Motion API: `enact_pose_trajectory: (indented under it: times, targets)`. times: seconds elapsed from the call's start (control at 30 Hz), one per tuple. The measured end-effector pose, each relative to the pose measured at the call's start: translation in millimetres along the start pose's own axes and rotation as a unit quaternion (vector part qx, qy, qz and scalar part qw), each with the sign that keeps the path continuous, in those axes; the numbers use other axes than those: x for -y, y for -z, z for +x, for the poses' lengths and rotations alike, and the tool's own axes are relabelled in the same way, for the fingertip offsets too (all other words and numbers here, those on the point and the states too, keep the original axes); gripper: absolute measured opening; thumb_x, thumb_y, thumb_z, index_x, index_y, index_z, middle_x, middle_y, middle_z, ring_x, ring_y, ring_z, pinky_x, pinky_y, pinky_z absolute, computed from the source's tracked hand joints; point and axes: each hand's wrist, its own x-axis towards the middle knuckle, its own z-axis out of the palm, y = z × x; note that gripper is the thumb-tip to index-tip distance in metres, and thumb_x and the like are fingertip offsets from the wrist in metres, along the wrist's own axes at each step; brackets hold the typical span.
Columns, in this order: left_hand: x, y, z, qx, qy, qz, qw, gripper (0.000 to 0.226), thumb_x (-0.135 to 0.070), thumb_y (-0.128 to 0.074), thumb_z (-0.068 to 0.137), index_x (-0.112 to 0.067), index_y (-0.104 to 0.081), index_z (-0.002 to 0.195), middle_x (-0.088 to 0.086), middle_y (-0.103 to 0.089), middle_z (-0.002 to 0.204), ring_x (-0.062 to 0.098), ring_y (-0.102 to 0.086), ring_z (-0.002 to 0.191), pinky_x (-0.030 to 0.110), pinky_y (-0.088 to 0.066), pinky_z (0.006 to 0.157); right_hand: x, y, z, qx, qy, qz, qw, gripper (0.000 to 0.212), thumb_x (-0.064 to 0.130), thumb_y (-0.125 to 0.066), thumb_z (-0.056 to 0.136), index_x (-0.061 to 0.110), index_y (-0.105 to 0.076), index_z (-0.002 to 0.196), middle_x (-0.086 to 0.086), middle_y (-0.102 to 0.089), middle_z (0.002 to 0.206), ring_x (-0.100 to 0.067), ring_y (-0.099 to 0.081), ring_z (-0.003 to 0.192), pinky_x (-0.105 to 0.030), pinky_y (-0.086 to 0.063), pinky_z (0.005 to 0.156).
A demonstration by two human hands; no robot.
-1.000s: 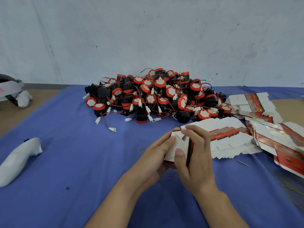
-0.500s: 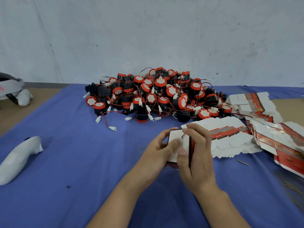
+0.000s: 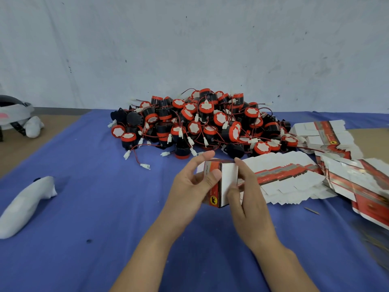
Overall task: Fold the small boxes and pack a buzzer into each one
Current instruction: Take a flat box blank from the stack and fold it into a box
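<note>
left grip (image 3: 189, 186), right grip (image 3: 249, 199) both pinch small box (image 3: 216, 180) | buzzer pile (image 3: 200, 123) at desk (image 3: 88, 203) far edge | flat blanks (image 3: 286, 180) toward right edge

Whole desk had a blue cloth (image 3: 84, 207) over it, with brown tabletop (image 3: 19, 150) showing at the left edge. A white handheld controller (image 3: 25, 205) lay on the cloth at the left, and a white headset (image 3: 14, 116) sat further back. Scuffed white wall (image 3: 189, 49) behind, and a dark speck (image 3: 89, 241) on the cloth.
</note>
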Motion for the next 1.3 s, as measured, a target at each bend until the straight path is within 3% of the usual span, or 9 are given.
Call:
enact_pose_trajectory:
  times: [0.13,0.27,0.4,0.57,0.7,0.87,1.0,1.13,1.3]
  targets:
    - [9.8,-4.4,-4.9,0.015,-0.116,0.27,0.956,0.043,-0.017,-0.056,0.1,-0.047,-0.053,0.131,-0.022,-0.069,0.107,-0.003,-0.064,0.099,0.013,-0.05,0.08,-2.0,2.4,-3.0,0.071,-0.044,0.077,0.994,0.047,0.044,-0.043,0.091,0.061,-0.036,0.134,0.026,-0.051,0.136,-0.006,-0.048,0.132,-0.029,-0.043,0.106]
    - [11.3,4.1,-7.1,0.038,-0.174,0.456,0.872,0.053,-0.021,-0.038,0.101,-0.055,-0.031,0.141,-0.021,-0.063,0.108,0.004,-0.058,0.097,0.029,-0.052,0.082,-3.8,-0.5,0.4,0.073,-0.102,0.098,0.987,0.032,0.053,-0.059,0.089,0.062,-0.045,0.116,0.022,-0.06,0.118,-0.007,-0.06,0.112,-0.03,-0.049,0.092]
    - [13.3,11.8,-11.2,0.017,-0.178,0.491,0.852,0.054,-0.035,-0.031,0.107,-0.065,-0.008,0.144,-0.029,-0.051,0.104,0.0,-0.047,0.097,0.017,-0.042,0.083,-9.3,-0.5,4.7,0.07,-0.161,0.104,0.979,0.058,0.048,-0.069,0.084,0.049,-0.037,0.132,0.021,-0.061,0.117,0.004,-0.058,0.107,-0.014,-0.047,0.086]
    - [0.7,23.3,-0.3,-0.17,-0.174,0.397,0.885,0.031,-0.043,-0.032,0.102,-0.049,-0.043,0.131,-0.026,-0.065,0.104,0.0,-0.06,0.096,0.012,-0.045,0.076,-18.1,3.5,6.8,0.063,-0.19,0.082,0.976,0.081,0.042,-0.072,0.087,0.037,-0.025,0.153,0.025,-0.064,0.11,0.005,-0.057,0.108,-0.008,-0.044,0.086]
    - [1.8,53.8,42.7,-0.26,-0.043,0.325,0.908,0.027,-0.024,-0.045,0.102,-0.037,-0.05,0.124,-0.028,-0.065,0.09,-0.007,-0.057,0.074,0.015,-0.042,0.058,-18.1,7.9,7.3,0.103,-0.195,0.051,0.974,0.094,0.052,-0.068,0.079,0.041,-0.016,0.156,0.026,-0.055,0.123,0.004,-0.049,0.121,-0.013,-0.04,0.096]
    - [18.3,74.2,102.1,-0.161,0.096,0.45,0.873,0.039,-0.019,-0.053,0.1,-0.008,-0.042,0.136,0.007,-0.058,0.118,0.022,-0.057,0.096,0.041,-0.049,0.083,-13.7,11.1,5.5,0.14,-0.19,0.017,0.972,0.102,0.064,-0.063,0.071,0.049,-0.009,0.156,0.024,-0.043,0.139,0.001,-0.04,0.131,-0.028,-0.038,0.112]
    - [30.2,68.2,137.3,-0.103,0.125,0.47,0.868,0.043,-0.008,-0.061,0.095,-0.001,-0.044,0.133,0.024,-0.051,0.133,0.036,-0.053,0.114,0.043,-0.044,0.102,-12.7,10.1,7.2,0.113,-0.199,0.109,0.968,0.086,0.032,-0.074,0.086,0.051,-0.018,0.149,0.035,-0.057,0.108,0.008,-0.057,0.108,-0.007,-0.047,0.085]
    - [45.6,67.6,151.0,-0.098,0.171,0.497,0.845,0.036,-0.015,-0.054,0.097,-0.005,-0.037,0.128,0.023,-0.047,0.13,0.041,-0.049,0.115,0.054,-0.042,0.101,-15.7,6.1,7.2,0.091,-0.208,0.154,0.962,0.084,0.015,-0.072,0.088,0.042,-0.025,0.152,0.012,-0.059,0.126,0.0,-0.062,0.11,-0.013,-0.051,0.086]
    - [47.6,66.7,139.7,-0.151,0.111,0.511,0.839,0.033,-0.038,-0.057,0.096,-0.019,-0.035,0.112,0.012,-0.057,0.107,0.034,-0.057,0.098,0.044,-0.049,0.078,-14.8,-0.8,4.9,0.139,-0.185,0.045,0.972,0.087,0.032,-0.072,0.089,0.05,-0.013,0.15,0.023,-0.032,0.145,0.001,-0.045,0.129,-0.006,-0.043,0.095]
